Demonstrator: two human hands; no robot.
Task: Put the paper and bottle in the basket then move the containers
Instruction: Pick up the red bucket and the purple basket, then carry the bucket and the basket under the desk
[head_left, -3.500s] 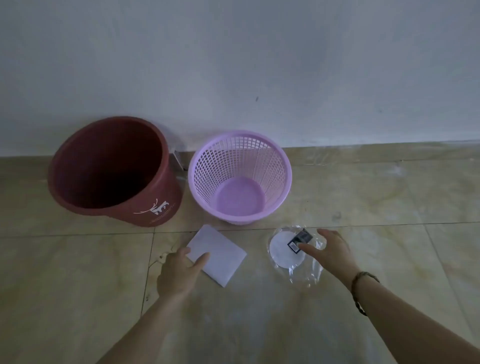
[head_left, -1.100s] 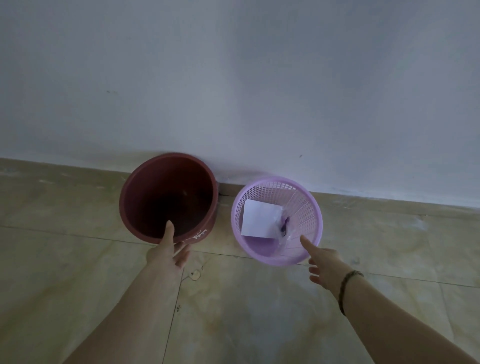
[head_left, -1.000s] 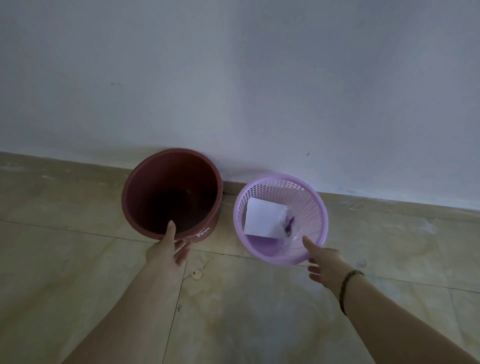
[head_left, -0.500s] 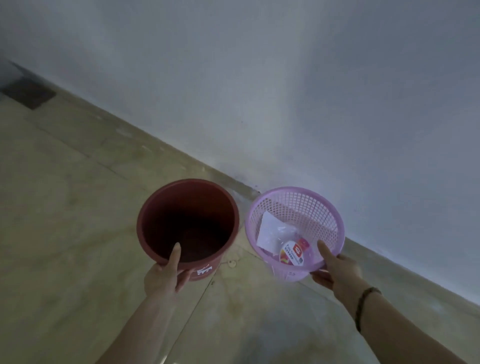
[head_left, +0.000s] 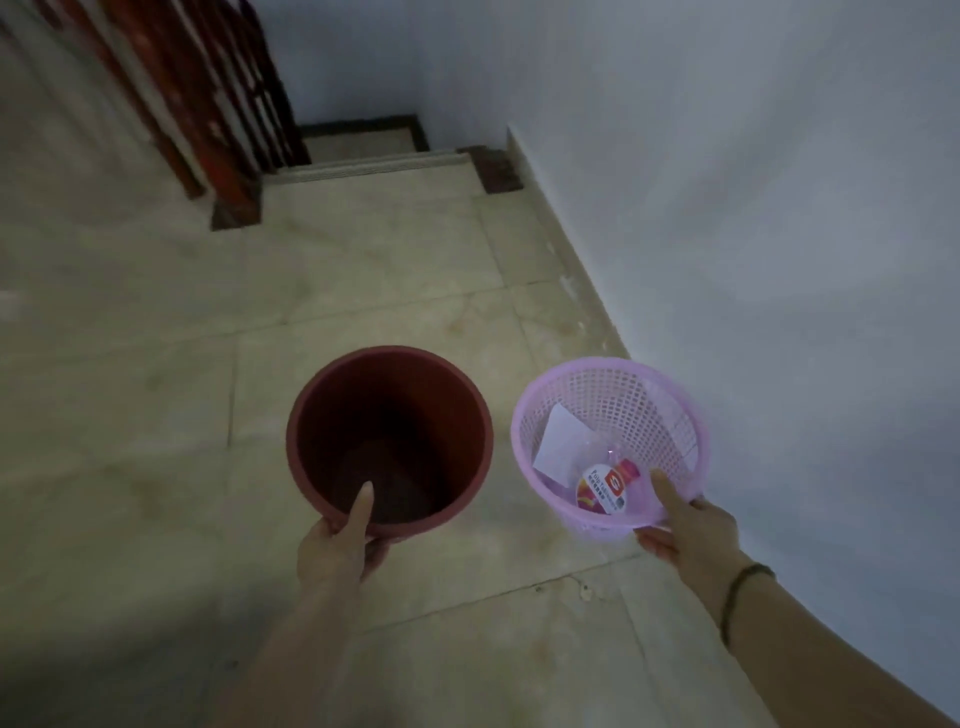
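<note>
A dark red bucket (head_left: 311, 415) hangs above the floor, held at its near rim by my left hand (head_left: 340, 545), thumb inside. To its right, a purple mesh basket (head_left: 644, 395) is lifted too, with my right hand (head_left: 685, 525) gripping its near rim, thumb inside. Inside the basket lie the white paper (head_left: 561, 441) and a clear plastic bottle (head_left: 608, 480) with a red and pink label.
Beige tiled floor (head_left: 363, 291) stretches ahead. A white wall (head_left: 753, 208) runs along the right. At the far left stands a dark red wooden railing (head_left: 208, 104). A step edge (head_left: 363, 166) with stairs lies at the far end.
Paper and bottle went from the floor into the basket. Both hands took the rims and lifted both containers. The view has swung left, showing the railing and stairs.
</note>
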